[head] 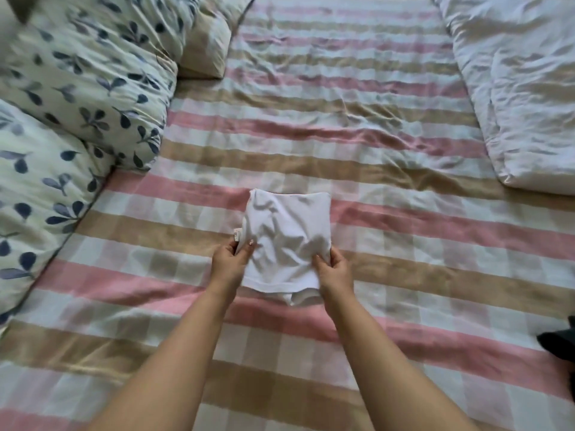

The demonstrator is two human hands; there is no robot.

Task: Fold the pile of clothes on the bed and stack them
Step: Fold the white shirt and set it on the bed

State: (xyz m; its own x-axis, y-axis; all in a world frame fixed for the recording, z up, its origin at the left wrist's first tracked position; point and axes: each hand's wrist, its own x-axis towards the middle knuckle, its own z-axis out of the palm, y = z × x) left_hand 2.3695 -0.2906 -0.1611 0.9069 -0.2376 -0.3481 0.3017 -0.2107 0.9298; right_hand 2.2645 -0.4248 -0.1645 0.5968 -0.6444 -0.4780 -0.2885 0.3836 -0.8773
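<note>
Right now the small white soft-cotton garment, folded to a rough rectangle, lies on the pink, tan and white checked bedsheet, near the middle of the bed and just in front of the person. The left hand pinches the garment's left edge between thumb and curled fingers, close beside a little white label that sticks out from the fold. The right hand has its fingers closed on the right edge in the same way. The main risk, as I judge it, is that the bundle comes apart. The cloth looks thin and limp, its top face is rumpled, and an under-layer already pokes out past the near edge, so the layers are not squared up. If only the upper layer is caught in either pinch, a lift would let the lower folds sag open and drop. Dragging it instead could snag on the creased sheet and roll the edges. Pulling the two sides unevenly would skew the rectangle. No finished stack shows, so where it should go is unclear. A dark cloth thing at the right edge may be another garment, though I cannot tell. The leaf-print duvet to the left and the plain white quilt to the right lie well apart from it.
</note>
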